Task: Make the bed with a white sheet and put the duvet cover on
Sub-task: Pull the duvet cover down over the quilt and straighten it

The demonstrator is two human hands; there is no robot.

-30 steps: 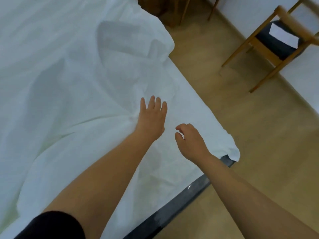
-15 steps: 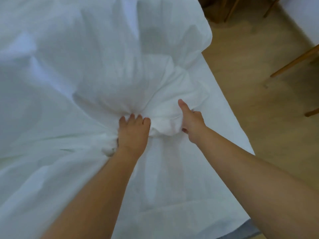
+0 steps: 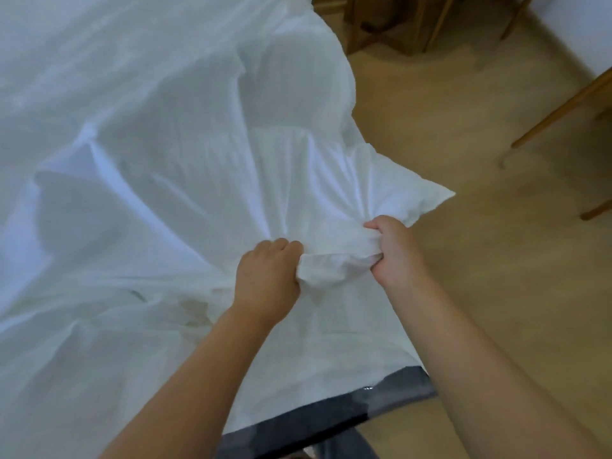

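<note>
Across the left of my feed the white sheet lies spread over the bed in broad wrinkles. Compared with half a second ago it has been dragged toward the near corner, so its creases now fan out from the hands instead of heaping up ahead of them. My view has pulled back with it, and a dark bed edge shows at the bottom where only white showed before. The left hand, which earlier lay with fingers draped over the bunch, is now a fist clamped on the cloth, knuckles up. Between the hands runs a short twisted roll of cloth, taut from one grip to the other. The right hand has folded in the thumb that stood up before and grips the other end of that roll, slightly farther from me than the left. Both hands sit close together, just inside the bed's right side. Beyond the right hand a loose corner of the sheet juts out past the mattress over the wooden floor. Farther up, the sheet billows in a rounded puff by the bed's side. Bare floor runs along the right, with wooden furniture at the top and chair legs well apart from the hands.
</note>
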